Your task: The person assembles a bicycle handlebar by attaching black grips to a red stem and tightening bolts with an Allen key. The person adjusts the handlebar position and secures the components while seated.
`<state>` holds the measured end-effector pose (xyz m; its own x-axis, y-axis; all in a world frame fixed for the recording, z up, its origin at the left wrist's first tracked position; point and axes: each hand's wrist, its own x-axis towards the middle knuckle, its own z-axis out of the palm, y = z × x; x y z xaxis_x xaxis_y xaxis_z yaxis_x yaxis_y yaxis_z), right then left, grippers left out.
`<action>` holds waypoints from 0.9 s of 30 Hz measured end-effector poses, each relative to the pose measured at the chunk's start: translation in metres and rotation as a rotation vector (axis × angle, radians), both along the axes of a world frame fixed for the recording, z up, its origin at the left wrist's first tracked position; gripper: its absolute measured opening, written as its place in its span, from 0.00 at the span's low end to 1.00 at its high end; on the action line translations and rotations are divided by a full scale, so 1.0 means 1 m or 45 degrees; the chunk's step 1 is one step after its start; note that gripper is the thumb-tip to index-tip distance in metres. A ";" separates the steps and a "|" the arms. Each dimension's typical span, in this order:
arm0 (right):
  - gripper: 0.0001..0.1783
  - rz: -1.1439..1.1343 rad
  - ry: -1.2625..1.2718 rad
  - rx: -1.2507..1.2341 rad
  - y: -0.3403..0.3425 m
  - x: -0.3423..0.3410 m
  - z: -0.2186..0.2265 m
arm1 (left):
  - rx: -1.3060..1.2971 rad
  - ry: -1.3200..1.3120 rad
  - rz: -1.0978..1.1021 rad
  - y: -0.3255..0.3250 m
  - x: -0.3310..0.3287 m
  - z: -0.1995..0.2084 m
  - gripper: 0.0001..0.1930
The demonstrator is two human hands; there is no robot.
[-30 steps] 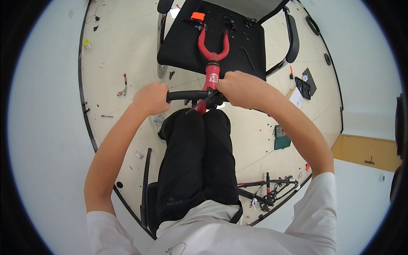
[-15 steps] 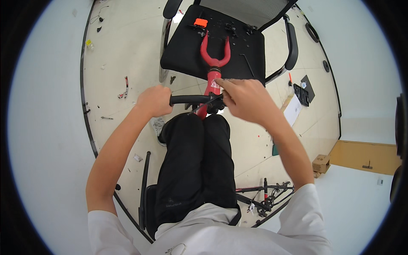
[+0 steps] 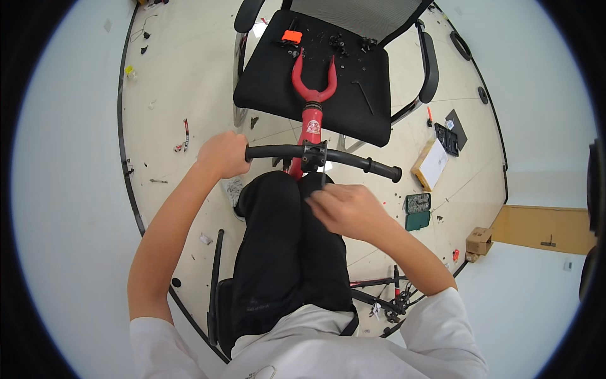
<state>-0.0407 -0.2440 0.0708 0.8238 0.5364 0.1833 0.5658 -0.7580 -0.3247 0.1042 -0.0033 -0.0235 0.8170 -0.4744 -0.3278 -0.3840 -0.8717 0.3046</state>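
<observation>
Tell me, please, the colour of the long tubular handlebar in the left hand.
Black; the long tubular handlebar shows best in the head view.

Right hand [image 3: 344, 211] is blurred, fingers smeared; it hides most of a thin dark tool [image 3: 324, 177]. Left hand [image 3: 223, 155] covers one end of the handlebar [image 3: 278, 151]. Red tube [image 3: 311, 120] runs out of sight behind the stem [image 3: 314, 155]; its print is too small to read. Small parts [image 3: 338, 44] are too tiny to identify. Top edge cuts the backrest [image 3: 366, 16]; bottom edge crops the shirt [image 3: 309, 354]. Trousers [image 3: 271, 246] partly hide a shoe [image 3: 233, 189].
</observation>
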 end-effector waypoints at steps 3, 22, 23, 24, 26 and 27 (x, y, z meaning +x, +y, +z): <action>0.15 -0.231 0.282 0.258 -0.049 -0.016 0.006 | 0.005 0.029 -0.001 0.002 0.000 0.001 0.09; 0.25 -0.596 0.824 0.950 -0.011 0.145 -0.023 | 0.018 0.001 -0.016 0.000 -0.004 0.000 0.10; 0.24 -0.592 0.846 0.882 -0.004 0.144 -0.020 | 0.014 -0.011 -0.017 0.001 -0.004 0.000 0.10; 0.24 -0.601 0.855 0.816 -0.001 0.144 -0.017 | 0.018 -0.007 -0.023 0.001 -0.004 0.000 0.10; 0.22 -0.626 0.810 0.733 0.003 0.145 -0.018 | 0.022 -0.001 -0.037 0.000 -0.003 0.000 0.11; 0.21 -0.644 0.756 0.716 0.003 0.145 -0.022 | 0.019 -0.008 -0.031 0.000 -0.003 0.000 0.11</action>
<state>0.1048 -0.2406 0.0483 0.9749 0.0530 -0.2162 -0.1592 -0.5131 -0.8435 0.1010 -0.0037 -0.0232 0.8073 -0.4892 -0.3300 -0.4069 -0.8665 0.2893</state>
